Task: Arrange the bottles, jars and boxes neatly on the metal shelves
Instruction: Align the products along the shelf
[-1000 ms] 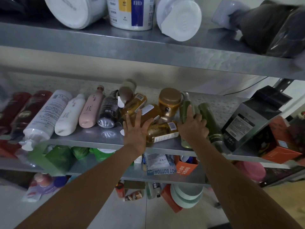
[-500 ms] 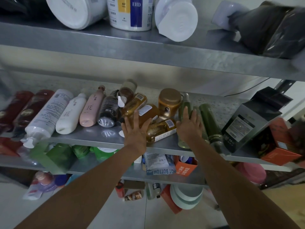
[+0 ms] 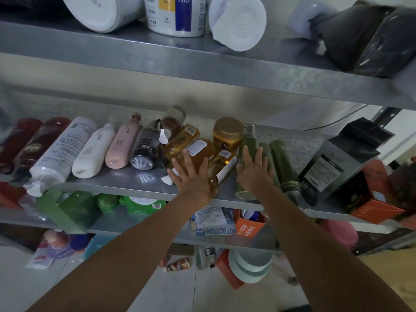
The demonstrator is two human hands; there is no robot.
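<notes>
Several amber bottles [image 3: 221, 166] lie in a heap at the middle of the middle metal shelf [image 3: 126, 183]. My left hand [image 3: 191, 176] lies flat on them with straight, spread fingers. My right hand [image 3: 254, 168] presses flat on a dark green bottle [image 3: 247, 146] that lies beside two more green bottles [image 3: 283, 163]. A gold-lidded amber jar [image 3: 228, 134] stands behind the heap. To the left, red, white, pink and black bottles [image 3: 92, 152] lie side by side in a row.
A black box [image 3: 333, 167] and an orange box [image 3: 373, 203] sit at the shelf's right end. White tubs [image 3: 177, 16] and a dark bag [image 3: 371, 39] fill the top shelf. Green packs [image 3: 78, 208], packets and boxes crowd the lower shelf; more bottles lie on the floor.
My right hand has slid a little left and back along the green bottle. My left hand stays flat on the amber bottles, which have shifted slightly.
</notes>
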